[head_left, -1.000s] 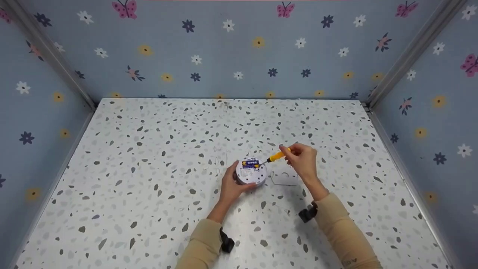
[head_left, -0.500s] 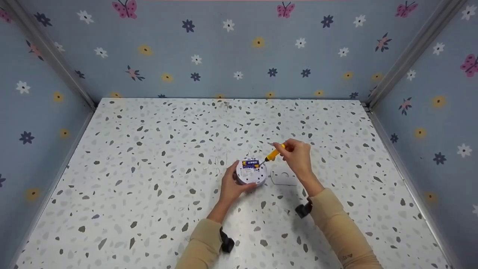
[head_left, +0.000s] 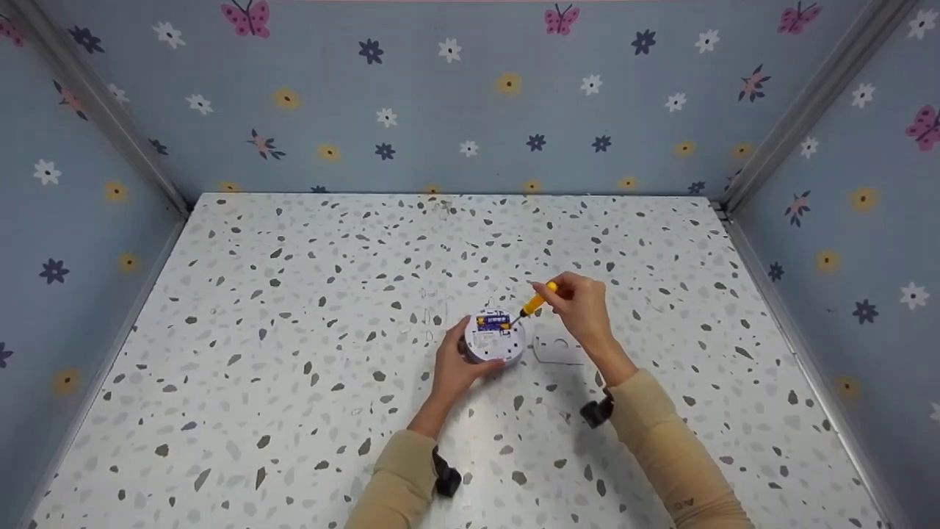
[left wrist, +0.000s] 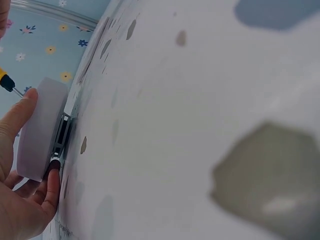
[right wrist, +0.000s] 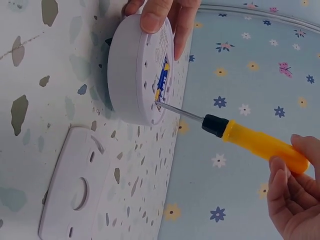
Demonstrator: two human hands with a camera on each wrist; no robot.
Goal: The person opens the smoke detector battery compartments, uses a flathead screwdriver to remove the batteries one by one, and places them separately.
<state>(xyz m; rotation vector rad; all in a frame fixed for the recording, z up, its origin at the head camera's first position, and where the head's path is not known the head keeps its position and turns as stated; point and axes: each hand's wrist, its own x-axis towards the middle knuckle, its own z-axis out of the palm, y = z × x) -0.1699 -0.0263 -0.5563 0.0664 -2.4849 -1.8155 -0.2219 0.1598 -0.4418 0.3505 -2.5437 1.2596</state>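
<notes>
A round white device (head_left: 495,341) is gripped in the left hand (head_left: 452,364), between thumb and fingers, well away from the back edge of the desk (head_left: 294,397); a yellow screwdriver (head_left: 538,300), pinched by the right hand (head_left: 588,312), is held at its battery compartment (head_left: 493,323).

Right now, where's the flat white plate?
In the head view, the flat white plate lies on the speckled table, just right of the round white device and near the right hand.
</notes>
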